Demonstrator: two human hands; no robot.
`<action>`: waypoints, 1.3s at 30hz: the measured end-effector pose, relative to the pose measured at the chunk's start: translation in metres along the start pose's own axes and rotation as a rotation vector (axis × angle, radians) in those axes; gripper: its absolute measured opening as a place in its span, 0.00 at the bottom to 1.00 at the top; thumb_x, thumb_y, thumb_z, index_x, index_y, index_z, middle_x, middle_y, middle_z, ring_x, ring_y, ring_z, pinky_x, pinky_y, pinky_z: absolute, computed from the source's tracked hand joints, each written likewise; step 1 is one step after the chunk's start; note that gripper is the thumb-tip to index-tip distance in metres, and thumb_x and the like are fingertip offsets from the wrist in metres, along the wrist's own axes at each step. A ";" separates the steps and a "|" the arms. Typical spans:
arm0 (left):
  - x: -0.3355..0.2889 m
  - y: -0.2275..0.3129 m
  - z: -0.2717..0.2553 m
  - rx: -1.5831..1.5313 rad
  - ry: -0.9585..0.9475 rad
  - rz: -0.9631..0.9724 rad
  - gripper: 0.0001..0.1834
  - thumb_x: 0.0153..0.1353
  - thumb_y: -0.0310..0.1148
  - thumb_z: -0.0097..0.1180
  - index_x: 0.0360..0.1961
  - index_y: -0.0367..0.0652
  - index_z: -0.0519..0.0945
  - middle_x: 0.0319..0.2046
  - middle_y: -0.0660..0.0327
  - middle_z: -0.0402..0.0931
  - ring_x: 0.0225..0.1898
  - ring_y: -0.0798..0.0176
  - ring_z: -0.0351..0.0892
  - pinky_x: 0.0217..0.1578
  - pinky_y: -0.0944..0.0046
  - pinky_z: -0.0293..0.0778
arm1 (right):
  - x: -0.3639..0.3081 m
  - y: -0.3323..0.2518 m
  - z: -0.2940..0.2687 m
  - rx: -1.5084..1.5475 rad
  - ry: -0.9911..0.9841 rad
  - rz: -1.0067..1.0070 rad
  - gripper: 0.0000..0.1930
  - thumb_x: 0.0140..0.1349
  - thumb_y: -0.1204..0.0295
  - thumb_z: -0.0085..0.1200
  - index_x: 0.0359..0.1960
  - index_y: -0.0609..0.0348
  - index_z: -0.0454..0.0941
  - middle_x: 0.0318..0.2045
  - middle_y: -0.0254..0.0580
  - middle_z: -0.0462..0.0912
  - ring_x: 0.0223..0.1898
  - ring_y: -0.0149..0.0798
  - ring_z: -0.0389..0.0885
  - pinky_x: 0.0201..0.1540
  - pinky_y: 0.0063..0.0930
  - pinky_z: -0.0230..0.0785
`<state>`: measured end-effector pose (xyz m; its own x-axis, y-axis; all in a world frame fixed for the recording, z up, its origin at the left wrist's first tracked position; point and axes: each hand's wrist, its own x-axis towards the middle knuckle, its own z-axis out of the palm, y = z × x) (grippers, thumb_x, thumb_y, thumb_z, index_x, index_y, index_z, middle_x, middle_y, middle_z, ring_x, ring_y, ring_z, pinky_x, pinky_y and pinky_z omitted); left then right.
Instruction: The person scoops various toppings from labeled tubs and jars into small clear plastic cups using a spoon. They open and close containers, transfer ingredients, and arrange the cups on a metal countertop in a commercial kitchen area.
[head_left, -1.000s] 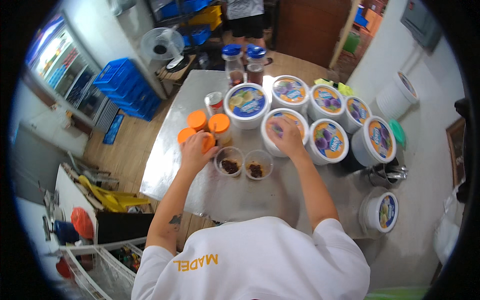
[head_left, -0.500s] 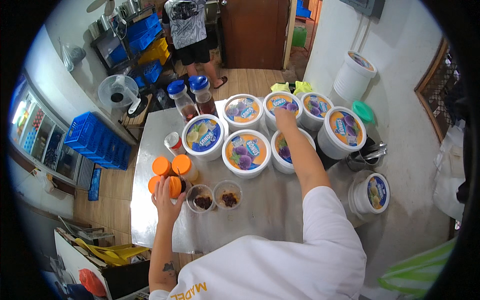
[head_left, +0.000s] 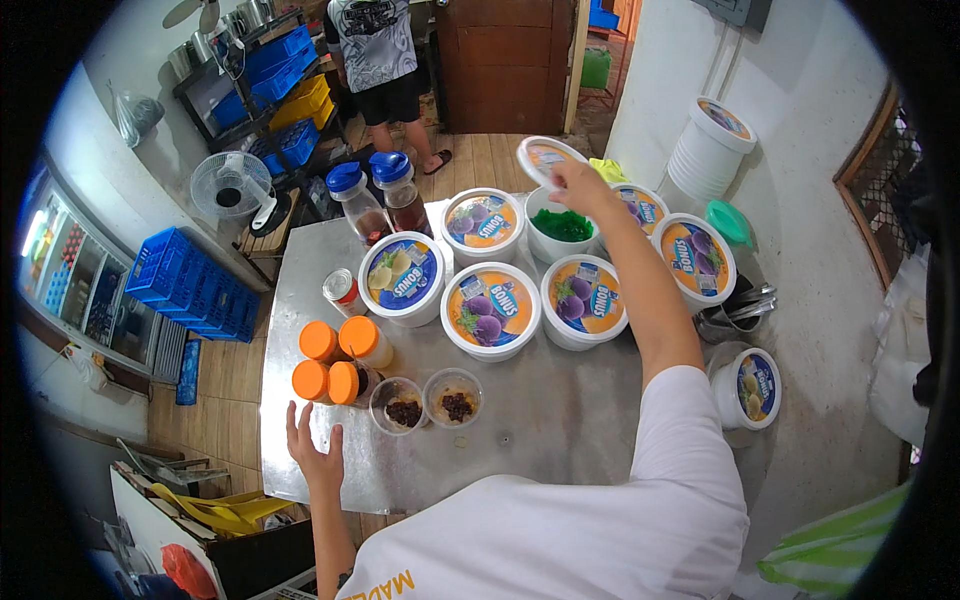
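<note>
My right hand (head_left: 578,188) grips a round white lid (head_left: 545,158), tilted up above a white tub (head_left: 540,240). Inside that tub lies green jelly (head_left: 562,225). With fingers spread and nothing in them, my left hand (head_left: 317,450) hovers at the table's left side, just below the orange-capped jars (head_left: 345,382). Two clear plastic cups (head_left: 453,398), each with a dark filling at the bottom, stand side by side right of the jars. Several lidded white tubs (head_left: 490,312) with colourful tops surround the uncovered one.
Two blue-capped pitchers (head_left: 398,190) and a small can (head_left: 343,290) stand on the metal table (head_left: 500,440). Metal utensils (head_left: 750,305) sit in a container at the right edge. Stacked blue crates (head_left: 190,280) and a fan (head_left: 230,185) are left; a person (head_left: 375,60) stands at the back.
My right hand has lifted the lid off a back tub, uncovering green jelly. My left hand has let go of an orange-capped jar and moved down, away from it.
</note>
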<state>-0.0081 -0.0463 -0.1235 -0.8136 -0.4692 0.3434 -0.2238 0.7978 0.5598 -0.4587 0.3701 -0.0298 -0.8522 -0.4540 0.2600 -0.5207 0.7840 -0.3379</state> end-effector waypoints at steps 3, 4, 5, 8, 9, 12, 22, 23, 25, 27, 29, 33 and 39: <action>-0.002 0.001 0.005 -0.011 -0.019 0.006 0.31 0.56 0.35 0.65 0.61 0.46 0.72 0.69 0.48 0.58 0.68 0.43 0.59 0.64 0.44 0.56 | 0.006 0.001 0.063 -0.079 0.078 -0.239 0.11 0.49 0.71 0.63 0.33 0.58 0.76 0.37 0.48 0.78 0.44 0.48 0.79 0.46 0.39 0.73; -0.002 0.004 0.005 -0.015 -0.023 0.012 0.30 0.56 0.35 0.65 0.61 0.45 0.72 0.69 0.48 0.58 0.68 0.43 0.59 0.64 0.44 0.56 | 0.004 -0.005 0.082 -0.109 0.068 -0.343 0.11 0.49 0.72 0.63 0.34 0.57 0.76 0.39 0.47 0.77 0.45 0.48 0.78 0.47 0.39 0.73; -0.003 0.007 0.003 -0.011 -0.026 0.012 0.30 0.56 0.35 0.65 0.61 0.45 0.72 0.69 0.48 0.58 0.67 0.43 0.60 0.64 0.43 0.56 | 0.001 -0.024 0.093 -0.136 -0.041 -0.332 0.10 0.52 0.73 0.60 0.37 0.56 0.77 0.41 0.48 0.78 0.46 0.49 0.78 0.49 0.41 0.73; -0.006 0.014 -0.004 -0.028 -0.012 0.035 0.29 0.56 0.36 0.66 0.60 0.44 0.73 0.68 0.47 0.58 0.67 0.42 0.60 0.64 0.43 0.56 | -0.014 -0.052 0.116 -0.206 -0.160 -0.375 0.10 0.56 0.75 0.56 0.40 0.54 0.78 0.43 0.47 0.80 0.48 0.49 0.79 0.52 0.43 0.74; -0.006 0.014 -0.006 -0.026 -0.009 0.035 0.29 0.56 0.36 0.66 0.59 0.44 0.73 0.68 0.47 0.58 0.67 0.42 0.60 0.64 0.43 0.56 | -0.014 -0.054 0.124 -0.228 -0.165 -0.399 0.10 0.56 0.75 0.56 0.41 0.53 0.78 0.43 0.46 0.80 0.49 0.49 0.79 0.52 0.43 0.74; -0.014 0.009 -0.014 -0.012 -0.004 0.007 0.28 0.56 0.36 0.66 0.58 0.43 0.74 0.68 0.47 0.59 0.67 0.42 0.60 0.64 0.43 0.56 | -0.010 -0.059 0.134 -0.260 -0.076 -0.388 0.12 0.55 0.77 0.58 0.42 0.52 0.78 0.43 0.44 0.81 0.48 0.48 0.80 0.52 0.43 0.75; -0.026 0.002 -0.023 -0.045 0.064 -0.015 0.26 0.54 0.33 0.66 0.55 0.43 0.75 0.65 0.43 0.61 0.65 0.38 0.62 0.62 0.43 0.59 | -0.003 -0.063 0.136 -0.344 -0.147 -0.420 0.08 0.60 0.75 0.50 0.40 0.55 0.78 0.39 0.48 0.82 0.46 0.49 0.82 0.48 0.42 0.76; -0.023 0.006 -0.022 -0.049 0.058 -0.004 0.27 0.54 0.34 0.66 0.55 0.43 0.75 0.65 0.44 0.61 0.65 0.38 0.61 0.63 0.43 0.59 | 0.001 -0.056 0.143 -0.374 -0.178 -0.415 0.07 0.61 0.74 0.49 0.39 0.54 0.79 0.39 0.47 0.81 0.46 0.48 0.82 0.48 0.42 0.76; -0.022 0.006 -0.018 -0.044 0.063 -0.011 0.28 0.53 0.36 0.67 0.56 0.44 0.75 0.66 0.44 0.60 0.66 0.40 0.60 0.64 0.42 0.55 | 0.009 -0.052 0.150 -0.421 -0.219 -0.404 0.08 0.61 0.73 0.49 0.39 0.54 0.80 0.39 0.47 0.82 0.46 0.48 0.82 0.48 0.42 0.76; -0.021 0.010 -0.020 -0.065 0.055 -0.005 0.28 0.53 0.37 0.67 0.56 0.44 0.75 0.66 0.44 0.60 0.67 0.40 0.59 0.64 0.42 0.55 | 0.009 -0.060 0.157 -0.434 -0.269 -0.379 0.08 0.60 0.75 0.51 0.38 0.54 0.81 0.38 0.47 0.82 0.46 0.48 0.83 0.48 0.42 0.76; -0.019 0.018 -0.024 -0.069 0.052 -0.008 0.28 0.54 0.37 0.66 0.55 0.44 0.75 0.66 0.45 0.60 0.67 0.40 0.59 0.64 0.42 0.55 | 0.018 -0.063 0.151 -0.460 -0.287 -0.369 0.08 0.58 0.76 0.53 0.37 0.53 0.83 0.38 0.48 0.83 0.45 0.48 0.84 0.47 0.42 0.77; -0.024 0.010 -0.025 -0.030 0.075 0.000 0.27 0.54 0.36 0.66 0.56 0.43 0.75 0.66 0.43 0.61 0.66 0.39 0.61 0.63 0.43 0.57 | 0.022 -0.068 0.153 -0.529 -0.344 -0.421 0.08 0.54 0.77 0.58 0.35 0.53 0.85 0.37 0.48 0.85 0.44 0.48 0.85 0.46 0.41 0.78; -0.031 0.008 -0.023 -0.050 0.103 0.008 0.26 0.55 0.33 0.65 0.55 0.40 0.75 0.64 0.41 0.62 0.65 0.38 0.62 0.63 0.45 0.60 | 0.030 -0.054 0.168 -0.548 -0.378 -0.461 0.11 0.48 0.75 0.65 0.36 0.53 0.84 0.39 0.45 0.85 0.47 0.47 0.83 0.49 0.40 0.77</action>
<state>0.0280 -0.0336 -0.1121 -0.7554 -0.5012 0.4221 -0.1884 0.7831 0.5927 -0.4645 0.2434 -0.1558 -0.5685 -0.8176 -0.0911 -0.8085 0.5348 0.2455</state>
